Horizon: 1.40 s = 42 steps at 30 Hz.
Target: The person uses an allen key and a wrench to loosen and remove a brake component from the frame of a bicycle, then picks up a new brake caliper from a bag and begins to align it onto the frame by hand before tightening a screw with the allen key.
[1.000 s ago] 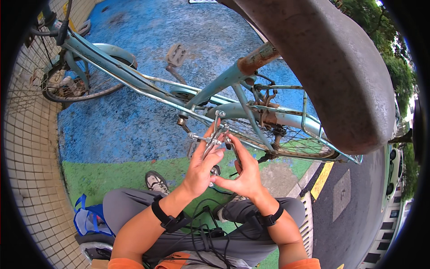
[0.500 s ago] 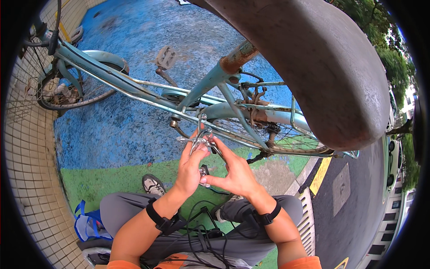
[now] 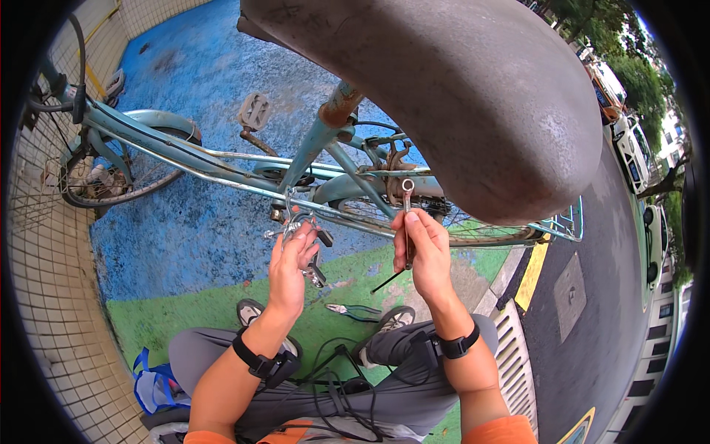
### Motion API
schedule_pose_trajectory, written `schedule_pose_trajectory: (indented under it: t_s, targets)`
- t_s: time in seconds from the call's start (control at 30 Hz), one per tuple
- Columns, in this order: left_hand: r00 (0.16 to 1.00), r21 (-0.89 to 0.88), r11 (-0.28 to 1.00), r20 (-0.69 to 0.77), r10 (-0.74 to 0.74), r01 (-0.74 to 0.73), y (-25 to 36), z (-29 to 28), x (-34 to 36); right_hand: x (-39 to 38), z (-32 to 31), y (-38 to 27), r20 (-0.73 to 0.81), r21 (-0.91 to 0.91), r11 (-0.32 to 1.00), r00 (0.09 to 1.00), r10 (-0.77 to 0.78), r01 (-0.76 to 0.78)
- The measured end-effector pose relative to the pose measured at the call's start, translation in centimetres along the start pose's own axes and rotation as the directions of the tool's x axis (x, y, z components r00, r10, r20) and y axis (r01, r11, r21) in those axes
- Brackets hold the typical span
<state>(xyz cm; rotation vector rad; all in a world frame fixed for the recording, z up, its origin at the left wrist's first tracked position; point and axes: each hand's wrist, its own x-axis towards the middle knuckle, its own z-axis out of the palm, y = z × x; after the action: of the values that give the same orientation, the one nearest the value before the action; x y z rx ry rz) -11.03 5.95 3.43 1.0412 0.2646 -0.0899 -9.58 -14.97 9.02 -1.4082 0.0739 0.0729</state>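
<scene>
My left hand (image 3: 287,270) is closed around a silver bicycle brake caliper (image 3: 297,220), with dark brake pads (image 3: 325,237) sticking out beside the fingers. It is just in front of the light-blue bicycle frame (image 3: 222,180); whether they touch I cannot tell. To the right, my right hand (image 3: 429,255) grips a ring spanner (image 3: 407,196) upright, its ring end up. A thin black rod (image 3: 386,282) sticks out below that hand's fingers; its other end is hidden. Between my shoes, pliers (image 3: 353,311) with dark green handles lie on the ground.
The large brown saddle (image 3: 451,103) hangs over the upper middle and hides part of the rear wheel. A tiled wall (image 3: 59,296) runs along the left. Black cables (image 3: 333,381) cross my lap. A blue-and-white bag (image 3: 157,388) lies at lower left; a drain grate (image 3: 514,355) is right.
My hands have moved apart. The right one has left the caliper and now shows the ring spanner. The left one still holds the caliper. The pliers have come into sight.
</scene>
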Motion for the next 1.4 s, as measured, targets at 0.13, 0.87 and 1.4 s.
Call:
schedule_pose_trajectory:
  t_s: [0.13, 0.87, 1.4]
  targets:
    - [1.0, 0.021, 1.0, 0.009, -0.016, 0.016, -0.1, 0.8, -0.3, 0.7, -0.3, -1.4, -0.082, 0.114, 0.993, 0.995, 0.05, -0.04]
    - [0.999, 0.016, 1.0, 0.036, -0.015, 0.014, 0.5, 0.8, -0.1, 1.2, -0.6, -0.4, -0.294, -0.195, 0.975, 0.942, -0.16, 0.105]
    - [0.942, 0.294, 0.898, 0.169, 0.289, -0.328, 3.1, -0.1, 1.0, 1.4, -0.8, -1.4, -0.22, -0.164, 0.986, 0.975, -0.032, -0.005]
